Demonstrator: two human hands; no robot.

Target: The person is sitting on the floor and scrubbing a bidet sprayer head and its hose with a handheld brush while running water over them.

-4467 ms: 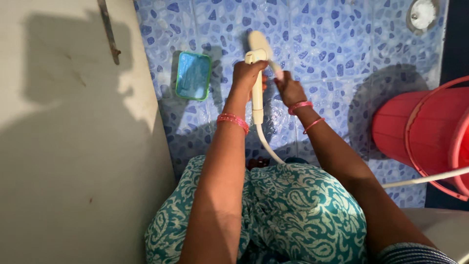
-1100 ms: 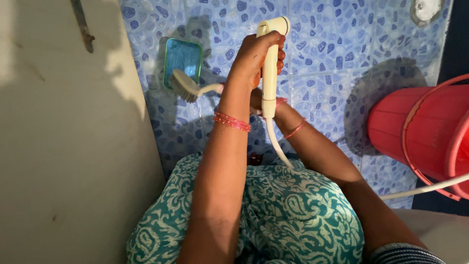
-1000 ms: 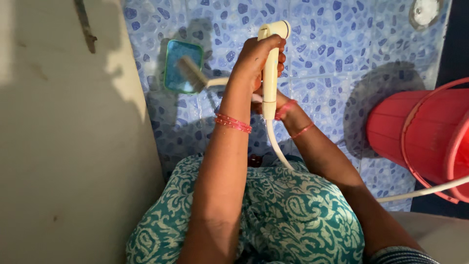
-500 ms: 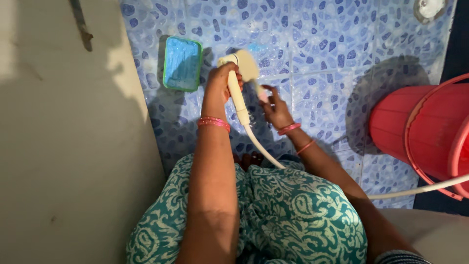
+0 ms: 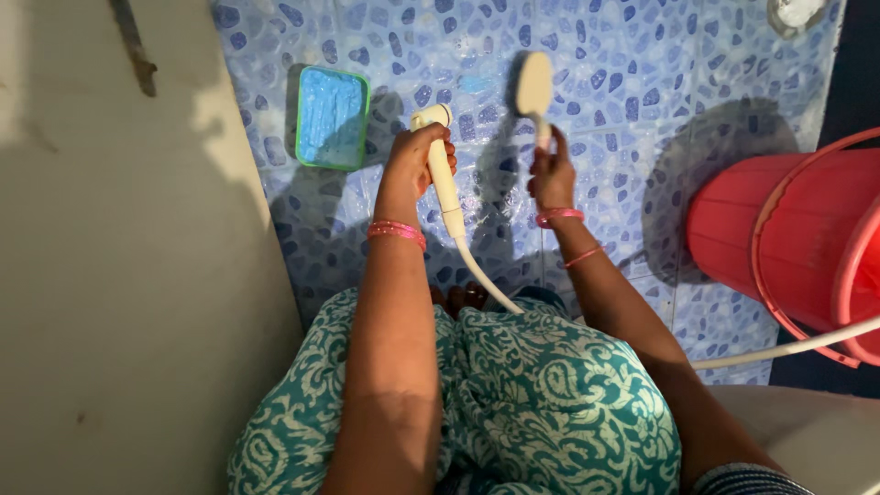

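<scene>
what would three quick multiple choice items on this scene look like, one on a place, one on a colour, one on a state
1. Where does the green-rimmed soap tray lie?
A. on the tiled floor left of the left hand
B. inside the bucket
C. on the person's lap

2. What colour is the bucket?
A. blue
B. red
C. white

3. How is the brush held?
A. lying flat on the floor
B. head raised beyond the right hand, clear of the spray handle
C. pressed against the spray handle

Answers: 1 A, it rests on the blue tiled floor beside the left hand. 2 B, its wall and rim are red. 3 B, the right hand grips its handle apart from the spray handle.
</scene>
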